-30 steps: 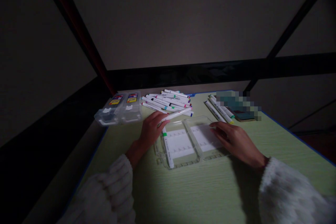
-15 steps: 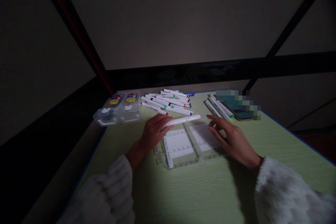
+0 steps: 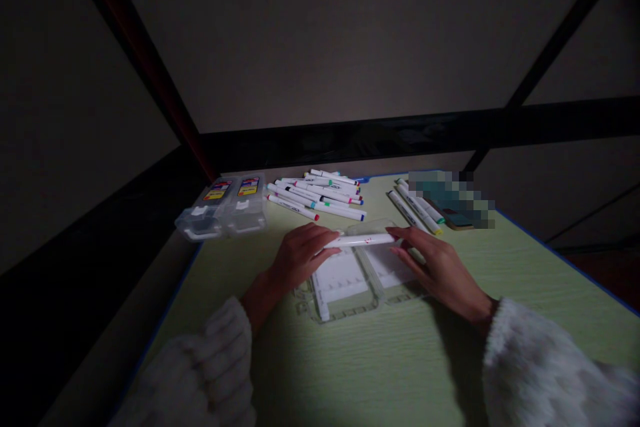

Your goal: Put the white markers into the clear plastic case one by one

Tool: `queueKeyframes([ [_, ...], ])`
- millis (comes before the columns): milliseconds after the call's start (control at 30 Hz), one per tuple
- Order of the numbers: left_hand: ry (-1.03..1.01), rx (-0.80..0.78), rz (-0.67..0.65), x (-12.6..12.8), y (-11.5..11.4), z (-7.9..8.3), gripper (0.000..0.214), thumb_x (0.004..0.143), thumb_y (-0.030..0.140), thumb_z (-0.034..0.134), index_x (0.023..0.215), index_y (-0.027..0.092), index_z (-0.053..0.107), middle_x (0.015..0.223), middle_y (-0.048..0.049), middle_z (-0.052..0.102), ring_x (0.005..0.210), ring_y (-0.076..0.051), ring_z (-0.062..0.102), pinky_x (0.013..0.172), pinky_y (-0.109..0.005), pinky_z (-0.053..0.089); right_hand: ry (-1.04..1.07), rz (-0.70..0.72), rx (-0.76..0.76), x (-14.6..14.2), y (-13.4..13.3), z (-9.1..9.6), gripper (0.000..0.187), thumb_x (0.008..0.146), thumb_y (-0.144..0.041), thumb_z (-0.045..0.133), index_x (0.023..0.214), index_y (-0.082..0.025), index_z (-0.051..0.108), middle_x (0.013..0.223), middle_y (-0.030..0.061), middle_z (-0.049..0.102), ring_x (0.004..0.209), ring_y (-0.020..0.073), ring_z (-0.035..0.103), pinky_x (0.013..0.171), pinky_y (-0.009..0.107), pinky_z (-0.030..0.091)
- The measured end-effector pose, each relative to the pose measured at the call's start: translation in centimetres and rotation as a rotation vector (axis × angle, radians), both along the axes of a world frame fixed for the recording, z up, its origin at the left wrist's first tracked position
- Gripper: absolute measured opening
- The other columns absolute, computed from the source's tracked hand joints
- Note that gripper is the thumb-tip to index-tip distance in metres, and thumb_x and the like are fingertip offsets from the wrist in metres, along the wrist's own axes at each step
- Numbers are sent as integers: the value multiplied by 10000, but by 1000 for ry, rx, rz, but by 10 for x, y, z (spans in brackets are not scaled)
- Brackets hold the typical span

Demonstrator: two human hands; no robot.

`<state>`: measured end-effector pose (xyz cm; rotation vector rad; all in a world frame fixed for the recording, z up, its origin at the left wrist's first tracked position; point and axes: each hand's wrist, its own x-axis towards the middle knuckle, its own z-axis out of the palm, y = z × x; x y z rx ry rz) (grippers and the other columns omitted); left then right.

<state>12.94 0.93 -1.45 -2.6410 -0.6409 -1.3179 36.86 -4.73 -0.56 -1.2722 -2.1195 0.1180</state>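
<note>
A white marker lies level between my two hands. My left hand pinches its left end, while the fingers of my right hand close on its right end and hide the tip there. Just below the marker, an open clear plastic case lies flat on the table, with white sheets in both halves. One white marker rests along the left side of the case's left half, partly behind my left hand.
Several white markers with coloured ends are heaped at the back. Two closed clear cases with labels stand at the back left. A few more markers lie at the right beside a phone-like flat object, partly blurred out. The table has a blue edge.
My right hand has closed on the marker's pink end, which was free before. The marker has come slightly down and to the right and lies more level.
</note>
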Motion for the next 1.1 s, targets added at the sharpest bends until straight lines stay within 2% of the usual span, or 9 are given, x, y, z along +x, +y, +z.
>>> queueKeyframes([
  [433, -5, -95, 78, 0, 0, -1, 265, 720, 310, 584, 925, 145, 546, 759, -40, 627, 701, -114, 586, 648, -221, 481, 23, 28, 64, 1, 0, 0, 152, 865, -247, 402, 950, -173, 504, 824, 60, 588, 687, 157, 560, 623, 285, 453],
  [567, -28, -192, 106, -1, 1, -3, 293, 709, 337, 588, 926, 143, 553, 775, -42, 624, 694, -113, 584, 639, -217, 479, 22, 26, 100, 3, 0, 0, 120, 859, -233, 418, 932, -179, 496, 808, 55, 578, 684, 161, 544, 627, 290, 437],
  [767, -88, -362, 164, -3, 4, -5, 295, 701, 371, 586, 902, 155, 582, 739, -5, 597, 479, -52, 460, 484, -184, 420, 30, -8, 137, 6, 1, 0, 84, 851, -210, 415, 901, -194, 480, 788, 44, 547, 651, 156, 516, 589, 280, 418],
  [867, -83, -419, 159, -1, 4, -2, 214, 701, 347, 592, 805, 161, 614, 683, 16, 587, 442, -45, 414, 494, -192, 415, 37, -15, 144, 5, 1, 0, 72, 842, -184, 420, 888, -197, 474, 786, 43, 535, 651, 156, 506, 590, 282, 413],
  [967, -58, -508, 134, 1, 3, 3, 152, 702, 307, 597, 705, 159, 629, 607, 25, 571, 456, -60, 445, 503, -198, 411, 56, -11, 155, 5, 1, 1, 78, 835, -163, 427, 882, -193, 481, 785, 42, 523, 652, 151, 496, 589, 277, 412],
  [1100, -52, -577, 118, 4, 3, 9, 121, 709, 259, 589, 678, 153, 637, 563, 28, 547, 478, -74, 465, 508, -202, 397, 65, -11, 135, 5, 2, 1, 136, 837, -164, 429, 946, -186, 507, 831, 52, 520, 676, 152, 505, 614, 280, 427],
])
